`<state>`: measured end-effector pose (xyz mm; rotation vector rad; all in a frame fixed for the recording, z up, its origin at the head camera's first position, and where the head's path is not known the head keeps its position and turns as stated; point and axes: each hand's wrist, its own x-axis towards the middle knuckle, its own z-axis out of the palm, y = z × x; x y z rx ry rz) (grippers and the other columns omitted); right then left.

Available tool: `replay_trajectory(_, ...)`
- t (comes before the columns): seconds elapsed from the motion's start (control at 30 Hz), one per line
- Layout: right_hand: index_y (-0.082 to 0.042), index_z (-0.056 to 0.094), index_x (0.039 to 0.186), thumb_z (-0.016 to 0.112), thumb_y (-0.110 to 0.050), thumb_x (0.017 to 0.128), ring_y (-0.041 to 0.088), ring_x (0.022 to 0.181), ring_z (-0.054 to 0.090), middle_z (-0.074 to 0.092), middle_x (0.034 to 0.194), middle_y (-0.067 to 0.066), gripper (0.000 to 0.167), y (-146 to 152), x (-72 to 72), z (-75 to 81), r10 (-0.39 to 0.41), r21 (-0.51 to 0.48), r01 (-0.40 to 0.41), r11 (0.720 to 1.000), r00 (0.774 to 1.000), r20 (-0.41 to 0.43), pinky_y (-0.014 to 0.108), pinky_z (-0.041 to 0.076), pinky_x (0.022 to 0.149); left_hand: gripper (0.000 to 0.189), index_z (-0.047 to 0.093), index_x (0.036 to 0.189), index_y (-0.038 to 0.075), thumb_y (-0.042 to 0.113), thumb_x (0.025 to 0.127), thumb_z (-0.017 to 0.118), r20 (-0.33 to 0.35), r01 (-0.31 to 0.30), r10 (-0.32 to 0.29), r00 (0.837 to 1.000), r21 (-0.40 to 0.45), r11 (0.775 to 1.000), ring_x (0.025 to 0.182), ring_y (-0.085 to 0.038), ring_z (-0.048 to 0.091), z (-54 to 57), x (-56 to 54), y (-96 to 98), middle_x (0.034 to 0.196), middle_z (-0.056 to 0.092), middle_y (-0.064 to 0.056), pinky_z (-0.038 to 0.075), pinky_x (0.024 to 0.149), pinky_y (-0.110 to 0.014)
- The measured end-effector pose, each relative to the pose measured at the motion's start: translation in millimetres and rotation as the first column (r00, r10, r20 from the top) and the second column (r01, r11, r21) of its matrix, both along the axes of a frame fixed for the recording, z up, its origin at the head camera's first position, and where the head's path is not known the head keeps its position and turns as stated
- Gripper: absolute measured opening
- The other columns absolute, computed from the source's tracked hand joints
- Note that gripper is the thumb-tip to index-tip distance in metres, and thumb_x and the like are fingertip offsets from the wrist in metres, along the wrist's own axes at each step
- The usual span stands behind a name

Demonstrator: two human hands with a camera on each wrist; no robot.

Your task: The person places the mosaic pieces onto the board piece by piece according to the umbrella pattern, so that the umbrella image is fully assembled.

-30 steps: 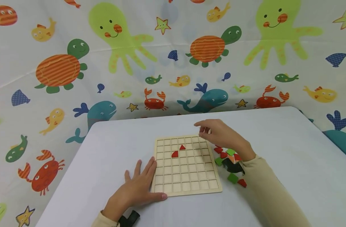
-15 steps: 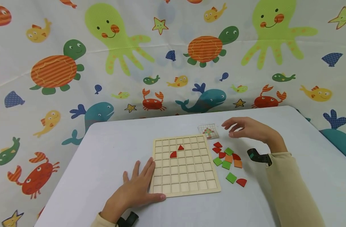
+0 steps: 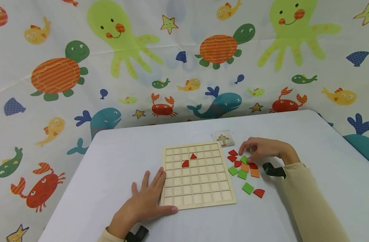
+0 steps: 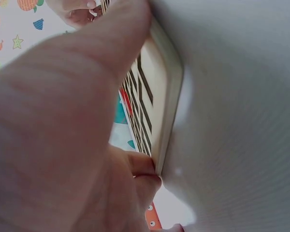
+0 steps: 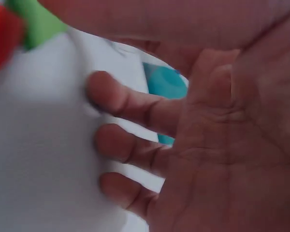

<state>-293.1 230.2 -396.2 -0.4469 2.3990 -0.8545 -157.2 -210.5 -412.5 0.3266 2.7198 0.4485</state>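
A wooden grid board (image 3: 187,200) lies on the table with a red triangle (image 3: 193,156) and a red quarter circle (image 3: 185,164) set in its cells. My left hand (image 3: 142,203) rests against its left side, fingers spread and straight, thumb at the near edge. Over the loose pieces at the right, my right hand (image 3: 266,149) hovers low with fingers bent loosely downward. Its thumb is beside a green square (image 3: 243,159); the right wrist view shows several bare fingertips (image 5: 106,92) and nothing in the palm. Whether the thumb touches a piece is hard to tell.
Behind the board's far right corner lies a small pattern card (image 3: 223,138). Several red, green and orange (image 3: 255,173) pieces are scattered right of the board, with a green square (image 3: 248,188) and a red quarter circle (image 3: 258,193) nearer me. A printed curtain (image 3: 172,74) hangs behind the table.
My right hand has moved right from the board's far right corner, uncovering the pattern card, then lowered toward the loose pieces. My left hand stays on the board.
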Motion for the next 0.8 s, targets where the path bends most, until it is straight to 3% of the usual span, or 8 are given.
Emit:
replay_trajectory(0.2, -0.021, 0.074, 0.116, 0.085, -0.018, 0.089, 0.034, 0.123, 0.045, 0.056, 0.122, 0.007, 0.029, -0.8, 3.9, -2.2, 0.036, 0.032, -0.034, 0.999, 0.998, -0.045, 0.053, 0.049, 0.099, 0.128, 0.024, 0.171, 0.008, 0.074, 0.078, 0.082, -0.001, 0.008, -0.008, 1.000, 0.000, 1.000, 0.159, -0.055, 0.004, 0.5, 1.1, 0.8, 0.179, 0.012, -0.009, 0.004, 0.109, -0.089)
replay_trajectory(0.4, -0.018, 0.072, 0.111, 0.085, -0.017, 0.089, 0.034, 0.117, 0.047, 0.056, 0.115, 0.006, 0.026, -7.9, 5.2, -2.9, 0.051, 0.052, -0.046, 0.998, 0.993, -0.103, 0.050, 0.051, 0.093, 0.128, 0.025, 0.171, 0.009, 0.074, 0.077, 0.083, -0.004, 0.001, -0.001, 1.000, -0.009, 1.000, 0.159, -0.055, 0.003, -1.4, 0.8, -0.5, 0.179, 0.013, -0.007, 0.004, 0.109, -0.089)
replay_trajectory(0.6, -0.013, 0.067, 0.109, 0.084, -0.021, 0.091, 0.034, 0.112, 0.051, 0.058, 0.110, 0.009, 0.026, -16.8, 2.3, -3.0, 0.015, 0.125, 0.001, 0.992, 0.992, -0.128, 0.050, 0.054, 0.091, 0.128, 0.023, 0.171, 0.008, 0.074, 0.079, 0.082, -0.006, 0.018, -0.018, 1.000, 0.002, 1.000, 0.159, -0.055, 0.003, 0.4, 0.1, -1.6, 0.180, 0.012, -0.008, 0.004, 0.108, -0.090)
replay_trajectory(0.8, -0.006, 0.062, 0.102, 0.082, -0.019, 0.093, 0.027, 0.097, 0.054, 0.056, 0.096, 0.007, 0.026, -21.5, 2.4, 2.7, 0.020, 0.136, 0.000, 0.991, 0.989, -0.147, 0.040, 0.050, 0.082, 0.128, 0.023, 0.171, 0.009, 0.074, 0.079, 0.082, 0.004, 0.014, -0.014, 1.000, 0.001, 1.000, 0.159, -0.054, 0.001, 1.0, -0.2, -1.2, 0.180, 0.012, -0.008, 0.004, 0.109, -0.089)
